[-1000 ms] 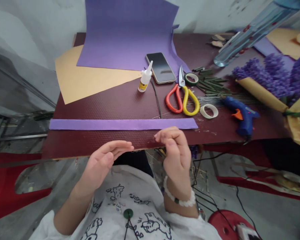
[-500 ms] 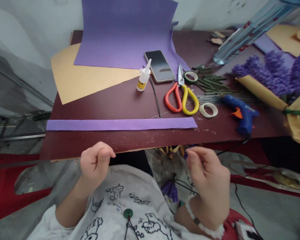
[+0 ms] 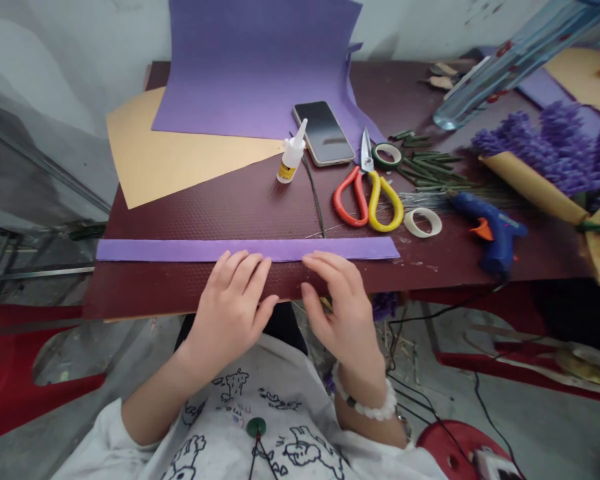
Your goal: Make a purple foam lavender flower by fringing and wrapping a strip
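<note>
A long, narrow purple paper strip (image 3: pixel 155 250) lies flat along the front of the dark red table (image 3: pixel 170 287). My left hand (image 3: pixel 233 300) rests palm down with fingers stretched out, its fingertips on the strip's near edge around the middle. Just to the right, my right hand (image 3: pixel 340 307) is open too, fingertips at the same edge and thumb apart. Neither hand grips anything. Beyond the strip stand a small white glue bottle (image 3: pixel 291 157) and a pair of scissors (image 3: pixel 367 187) with one red and one yellow handle.
A phone (image 3: pixel 325 133) lies on a large purple sheet (image 3: pixel 260 73), beside a tan sheet (image 3: pixel 180 160). Rightward are green tape (image 3: pixel 387 155), a white tape roll (image 3: pixel 423 223), cut green stems (image 3: pixel 433 167), a blue glue gun (image 3: pixel 495 230) and a purple flower bouquet (image 3: pixel 555 150).
Both hands have come up from the table's front edge onto the purple strip, moving toward each other. Their curled fingers have straightened. The strip stays in place.
</note>
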The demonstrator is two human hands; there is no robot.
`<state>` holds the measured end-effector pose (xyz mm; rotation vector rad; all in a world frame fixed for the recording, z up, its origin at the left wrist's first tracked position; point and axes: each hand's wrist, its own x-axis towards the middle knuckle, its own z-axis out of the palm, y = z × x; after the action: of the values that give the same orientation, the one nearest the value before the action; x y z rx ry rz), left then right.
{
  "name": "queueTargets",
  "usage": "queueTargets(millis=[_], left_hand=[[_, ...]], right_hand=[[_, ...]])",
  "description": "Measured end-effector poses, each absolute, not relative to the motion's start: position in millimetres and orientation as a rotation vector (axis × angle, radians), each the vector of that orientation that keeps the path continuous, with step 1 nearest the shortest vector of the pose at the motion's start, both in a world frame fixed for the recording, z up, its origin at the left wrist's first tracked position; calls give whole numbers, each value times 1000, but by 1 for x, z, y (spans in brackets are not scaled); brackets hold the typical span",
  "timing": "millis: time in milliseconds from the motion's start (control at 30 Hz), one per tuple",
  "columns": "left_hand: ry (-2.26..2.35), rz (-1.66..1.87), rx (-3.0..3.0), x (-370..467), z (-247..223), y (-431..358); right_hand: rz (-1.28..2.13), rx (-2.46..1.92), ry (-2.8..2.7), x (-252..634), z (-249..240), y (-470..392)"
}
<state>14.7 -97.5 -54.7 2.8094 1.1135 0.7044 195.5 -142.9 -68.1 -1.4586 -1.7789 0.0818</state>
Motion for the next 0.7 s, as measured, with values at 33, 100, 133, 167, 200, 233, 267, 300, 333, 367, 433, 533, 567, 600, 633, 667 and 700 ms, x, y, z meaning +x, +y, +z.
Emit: queueTargets(millis=[33,100,133,167,200,233,267,300,333,367,433,533,567,600,633,667,700], left_hand=[[1157,639,2831,19,-55,-97],[1238,541,2860,25,-57,-97],[1260,506,2871,27,-58,-97],[1272,482,2883,28,-59,-97],[1273,465,2897,29,-59,-98],[1268,451,2913,29,-59,-98],[1266,443,2931,29,-59,-99],[1267,436,2948,29,-58,-99],[1271,432,2963,30,-57,-100],[1276,427,2973,31,-56,-100],[1298,424,2965,33,-55,-100],[1261,435,2949,39,-54,-98],[1227,447,2958,41,-55,-97],[1196,457,2969,43,-55,-97],[1178,460,2977,45,-56,-96],[1177,459,2979,46,-57,-95],[1178,453,2978,48,-58,-94]], right_hand=[[93,-1442,-1779,194,-68,-141],[120,-1428,-1734,194,-71,-141],[128,-1429,-1683,195,-73,-143],[127,-1440,-1616,197,-76,-145],[119,-1460,-1541,201,-79,-148],[102,-1489,-1467,204,-82,-151],[74,-1528,-1402,208,-85,-153],[36,-1571,-1353,212,-86,-154],[-5,-1611,-1330,215,-87,-153],[-47,-1637,-1341,217,-87,-152],[-93,-1637,-1476,219,-83,-147],[-45,-1553,-1774,216,-77,-139],[-15,-1535,-1835,214,-75,-137],[15,-1533,-1869,212,-73,-136],[40,-1543,-1883,211,-72,-136],[60,-1559,-1884,210,-72,-136],[81,-1574,-1873,209,-71,-136]])
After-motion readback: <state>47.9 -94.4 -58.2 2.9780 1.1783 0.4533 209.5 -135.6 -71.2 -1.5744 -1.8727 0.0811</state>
